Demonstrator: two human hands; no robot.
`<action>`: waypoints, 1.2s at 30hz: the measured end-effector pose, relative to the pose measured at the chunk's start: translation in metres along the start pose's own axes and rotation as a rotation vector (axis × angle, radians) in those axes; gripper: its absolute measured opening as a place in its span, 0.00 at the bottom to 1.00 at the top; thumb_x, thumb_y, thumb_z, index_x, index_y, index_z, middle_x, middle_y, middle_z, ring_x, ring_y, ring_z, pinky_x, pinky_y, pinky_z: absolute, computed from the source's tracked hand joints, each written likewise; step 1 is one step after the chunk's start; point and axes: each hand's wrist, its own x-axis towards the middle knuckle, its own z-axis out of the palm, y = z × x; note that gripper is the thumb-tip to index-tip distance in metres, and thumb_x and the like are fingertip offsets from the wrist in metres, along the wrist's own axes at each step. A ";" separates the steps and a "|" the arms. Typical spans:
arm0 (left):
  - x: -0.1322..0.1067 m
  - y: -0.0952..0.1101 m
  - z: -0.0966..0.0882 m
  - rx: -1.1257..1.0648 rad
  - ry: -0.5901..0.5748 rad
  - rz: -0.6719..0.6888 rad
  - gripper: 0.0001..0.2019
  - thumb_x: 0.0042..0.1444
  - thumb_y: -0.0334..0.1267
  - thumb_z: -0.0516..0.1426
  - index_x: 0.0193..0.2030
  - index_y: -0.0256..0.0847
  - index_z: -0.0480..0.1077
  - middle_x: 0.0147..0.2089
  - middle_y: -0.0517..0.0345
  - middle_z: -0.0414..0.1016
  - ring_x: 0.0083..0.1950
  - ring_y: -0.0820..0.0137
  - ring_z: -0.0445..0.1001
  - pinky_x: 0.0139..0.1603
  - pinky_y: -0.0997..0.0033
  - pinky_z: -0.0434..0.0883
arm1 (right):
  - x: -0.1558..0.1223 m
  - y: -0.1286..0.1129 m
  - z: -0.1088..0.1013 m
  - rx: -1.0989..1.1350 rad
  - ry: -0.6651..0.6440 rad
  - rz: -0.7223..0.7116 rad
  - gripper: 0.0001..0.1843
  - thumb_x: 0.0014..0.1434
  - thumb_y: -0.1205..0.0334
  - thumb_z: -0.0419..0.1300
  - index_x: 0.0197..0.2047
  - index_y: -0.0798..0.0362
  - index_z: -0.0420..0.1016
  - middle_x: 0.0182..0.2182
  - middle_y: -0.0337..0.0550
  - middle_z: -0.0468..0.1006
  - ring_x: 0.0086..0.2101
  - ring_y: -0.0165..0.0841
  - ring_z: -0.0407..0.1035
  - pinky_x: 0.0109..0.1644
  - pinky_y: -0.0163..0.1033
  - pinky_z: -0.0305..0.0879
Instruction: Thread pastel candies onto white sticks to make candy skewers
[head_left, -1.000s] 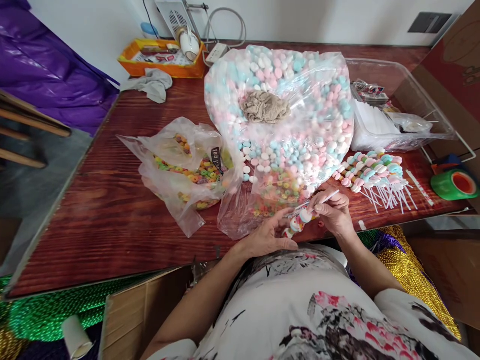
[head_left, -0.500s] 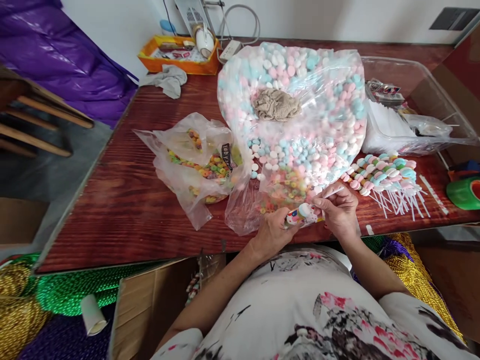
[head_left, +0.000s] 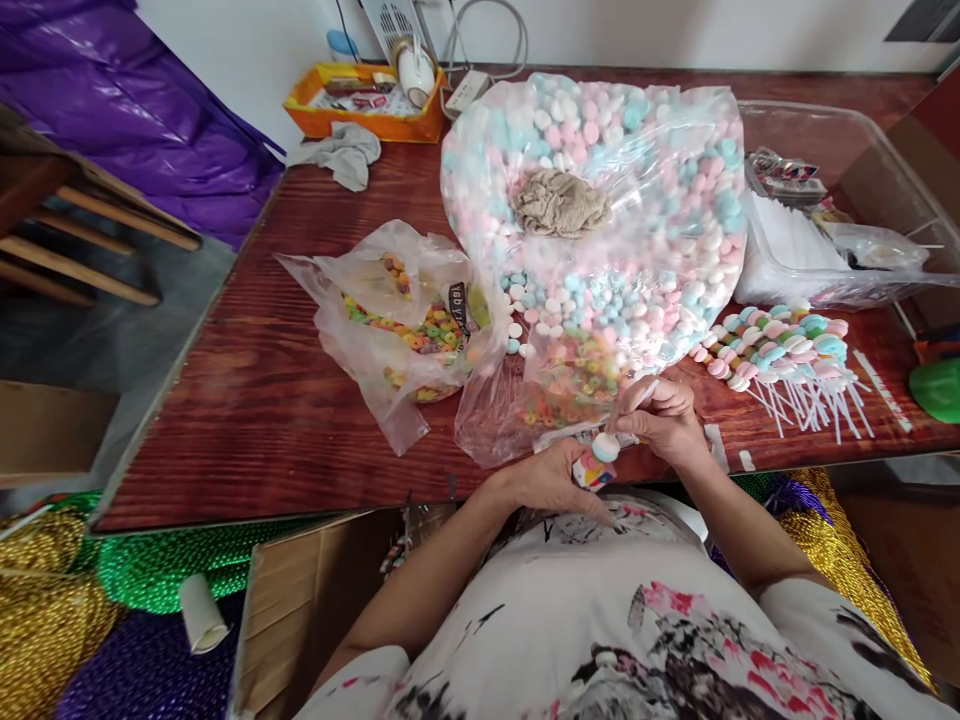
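My left hand [head_left: 553, 476] is closed on a small piece with a colourful print [head_left: 594, 471], its fingers and thumb around it near the table's front edge. At its upper end shows a pale blue and white marshmallow [head_left: 606, 447]. My right hand [head_left: 661, 420] pinches a thin white stick [head_left: 642, 396], tilted, just above and to the right of the marshmallow. Whether the stick enters the marshmallow is hidden by my fingers. Behind my hands lies a clear bag of coloured cereal rings [head_left: 574, 365], against a big bag of pastel marshmallows [head_left: 495, 150].
Finished-looking marshmallow sticks [head_left: 787, 345] lie in a pile on the right, beside a clear plastic bin [head_left: 855, 120] and a green tape roll [head_left: 937, 388]. Another bag of rings [head_left: 360, 375] sits left. A brown cloth [head_left: 562, 203] rests on the marshmallow bag; an orange tray [head_left: 315, 120] stands behind.
The view has shifted slightly. My right hand has come a little left with the stick, and the printed piece in my left hand has tilted more upright and dropped slightly toward my body.
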 end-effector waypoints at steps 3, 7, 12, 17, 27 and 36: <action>0.000 0.000 -0.001 -0.128 -0.223 -0.095 0.25 0.37 0.48 0.73 0.21 0.41 0.60 0.17 0.69 0.62 0.16 0.78 0.57 0.16 0.74 0.58 | 0.007 -0.010 -0.003 0.024 -0.178 0.070 0.12 0.48 0.59 0.73 0.25 0.52 0.74 0.23 0.36 0.80 0.23 0.32 0.75 0.28 0.37 0.71; 0.003 0.001 -0.002 -0.312 -0.190 -0.081 0.25 0.34 0.47 0.74 0.23 0.41 0.62 0.18 0.65 0.68 0.16 0.75 0.63 0.15 0.74 0.60 | 0.011 -0.007 0.008 0.015 -0.096 0.039 0.14 0.46 0.58 0.75 0.25 0.51 0.73 0.23 0.35 0.80 0.22 0.30 0.74 0.27 0.35 0.72; -0.001 0.002 -0.009 -0.286 0.132 -0.068 0.21 0.37 0.44 0.73 0.31 0.38 0.69 0.20 0.68 0.67 0.18 0.77 0.62 0.19 0.75 0.60 | -0.005 0.005 0.025 -0.006 0.264 -0.034 0.14 0.45 0.61 0.75 0.25 0.50 0.71 0.22 0.33 0.80 0.23 0.30 0.75 0.27 0.34 0.72; -0.003 -0.005 -0.014 0.015 0.408 0.013 0.20 0.42 0.46 0.71 0.33 0.36 0.70 0.27 0.66 0.69 0.28 0.76 0.65 0.29 0.76 0.62 | -0.017 0.000 0.025 -0.074 0.439 -0.135 0.10 0.49 0.63 0.72 0.27 0.49 0.74 0.24 0.35 0.80 0.25 0.31 0.75 0.30 0.36 0.73; 0.005 -0.004 0.002 0.365 0.570 0.110 0.12 0.50 0.38 0.63 0.27 0.38 0.64 0.24 0.68 0.62 0.27 0.76 0.59 0.28 0.75 0.55 | -0.017 0.026 0.044 -0.265 0.333 -0.156 0.12 0.49 0.60 0.72 0.23 0.49 0.72 0.19 0.32 0.75 0.20 0.27 0.66 0.25 0.35 0.64; 0.001 -0.004 -0.004 0.302 0.596 0.118 0.12 0.50 0.41 0.64 0.29 0.37 0.66 0.24 0.69 0.60 0.26 0.77 0.58 0.27 0.76 0.55 | -0.013 0.012 0.026 -0.294 0.092 -0.170 0.07 0.57 0.61 0.67 0.41 0.47 0.79 0.34 0.40 0.80 0.31 0.30 0.71 0.35 0.37 0.68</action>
